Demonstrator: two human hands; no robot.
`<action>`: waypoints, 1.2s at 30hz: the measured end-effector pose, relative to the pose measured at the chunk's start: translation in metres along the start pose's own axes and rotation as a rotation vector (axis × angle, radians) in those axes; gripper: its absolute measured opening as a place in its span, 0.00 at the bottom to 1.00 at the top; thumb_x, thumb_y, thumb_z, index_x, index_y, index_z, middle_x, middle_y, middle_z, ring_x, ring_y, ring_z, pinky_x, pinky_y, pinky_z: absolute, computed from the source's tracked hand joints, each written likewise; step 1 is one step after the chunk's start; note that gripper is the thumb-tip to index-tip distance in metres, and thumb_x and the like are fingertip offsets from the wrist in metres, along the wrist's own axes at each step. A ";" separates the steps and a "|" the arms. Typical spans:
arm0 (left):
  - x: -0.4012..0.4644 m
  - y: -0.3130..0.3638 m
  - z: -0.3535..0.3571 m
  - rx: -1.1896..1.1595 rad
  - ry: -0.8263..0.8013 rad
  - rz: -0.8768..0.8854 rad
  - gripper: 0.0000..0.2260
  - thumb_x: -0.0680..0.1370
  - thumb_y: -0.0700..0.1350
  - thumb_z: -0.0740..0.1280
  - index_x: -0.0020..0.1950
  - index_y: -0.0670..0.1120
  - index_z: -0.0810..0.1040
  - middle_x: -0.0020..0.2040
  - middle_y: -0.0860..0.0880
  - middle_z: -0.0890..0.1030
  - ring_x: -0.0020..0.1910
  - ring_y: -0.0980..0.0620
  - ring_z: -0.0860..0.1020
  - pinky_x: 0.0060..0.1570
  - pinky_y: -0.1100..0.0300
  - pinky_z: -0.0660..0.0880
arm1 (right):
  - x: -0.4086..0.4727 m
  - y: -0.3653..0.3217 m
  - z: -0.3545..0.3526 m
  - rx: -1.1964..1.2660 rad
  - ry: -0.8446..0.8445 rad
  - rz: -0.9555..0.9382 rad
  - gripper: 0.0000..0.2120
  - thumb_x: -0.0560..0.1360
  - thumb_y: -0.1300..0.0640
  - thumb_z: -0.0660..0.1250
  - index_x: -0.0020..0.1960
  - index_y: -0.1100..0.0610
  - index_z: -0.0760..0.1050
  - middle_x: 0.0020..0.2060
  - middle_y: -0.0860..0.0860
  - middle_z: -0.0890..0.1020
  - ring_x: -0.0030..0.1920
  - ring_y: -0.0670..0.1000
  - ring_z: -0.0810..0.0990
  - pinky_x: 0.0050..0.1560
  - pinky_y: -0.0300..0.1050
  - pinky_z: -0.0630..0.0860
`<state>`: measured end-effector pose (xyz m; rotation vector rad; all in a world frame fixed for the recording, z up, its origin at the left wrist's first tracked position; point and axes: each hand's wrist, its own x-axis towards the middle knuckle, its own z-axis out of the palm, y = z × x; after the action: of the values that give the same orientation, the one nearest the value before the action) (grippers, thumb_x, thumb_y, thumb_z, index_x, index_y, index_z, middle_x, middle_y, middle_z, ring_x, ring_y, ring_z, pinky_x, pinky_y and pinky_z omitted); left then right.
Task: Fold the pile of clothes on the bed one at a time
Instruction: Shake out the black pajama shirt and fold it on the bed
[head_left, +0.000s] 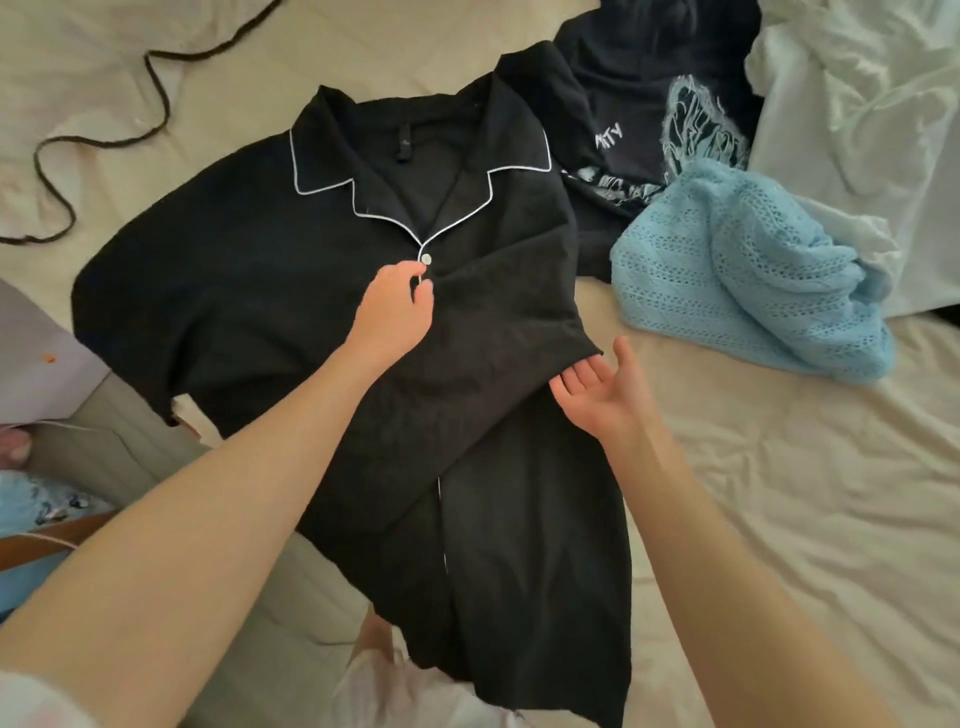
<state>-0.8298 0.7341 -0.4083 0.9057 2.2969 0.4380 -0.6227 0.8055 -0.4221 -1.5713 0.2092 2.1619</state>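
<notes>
One black shirt (291, 291) lies spread mid-bed (779, 493), right sleeve already folded across. Left hand (395, 312) pinches its placket beside the button; right hand (602, 395) hovers open-palmed at the sleeve's edge. Dark printed top (639, 119) and blue knit (748, 270) wait unfolded toward the far right corner.

We see a black shirt (270, 291) edged in thin white piping along its collar and front opening, with one white button (426, 259) at the top of the closure. Beside its collar lies a black top (639, 109) printed with white lettering and pale blue graphics. Just beyond the shirt's folded sleeve sits a light blue knit (748, 275) with rows of openwork. The cream bedsheet (779, 467) lies beneath the shirt.
</notes>
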 end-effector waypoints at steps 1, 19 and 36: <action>0.014 0.013 0.005 -0.026 -0.018 0.037 0.17 0.81 0.45 0.57 0.69 0.42 0.68 0.68 0.44 0.71 0.66 0.46 0.69 0.64 0.56 0.64 | 0.001 -0.004 0.003 0.002 0.013 -0.005 0.20 0.80 0.44 0.58 0.56 0.62 0.74 0.50 0.55 0.80 0.58 0.53 0.77 0.59 0.48 0.71; 0.134 0.158 0.042 -0.582 -0.116 0.059 0.10 0.80 0.39 0.61 0.60 0.40 0.76 0.56 0.46 0.78 0.56 0.53 0.75 0.56 0.67 0.70 | 0.017 -0.040 -0.027 0.317 0.031 -0.086 0.07 0.78 0.62 0.61 0.52 0.59 0.76 0.44 0.52 0.84 0.53 0.51 0.79 0.60 0.47 0.71; 0.123 0.085 0.030 -0.072 -0.015 0.218 0.11 0.76 0.45 0.67 0.57 0.44 0.79 0.53 0.47 0.80 0.49 0.54 0.75 0.51 0.65 0.69 | 0.032 -0.037 -0.026 -0.157 0.145 -0.289 0.14 0.80 0.54 0.61 0.64 0.56 0.71 0.56 0.54 0.79 0.61 0.54 0.76 0.59 0.48 0.73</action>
<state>-0.8379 0.8827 -0.4406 1.1240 2.1620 0.6011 -0.5920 0.8371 -0.4551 -1.7277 -0.1391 1.8815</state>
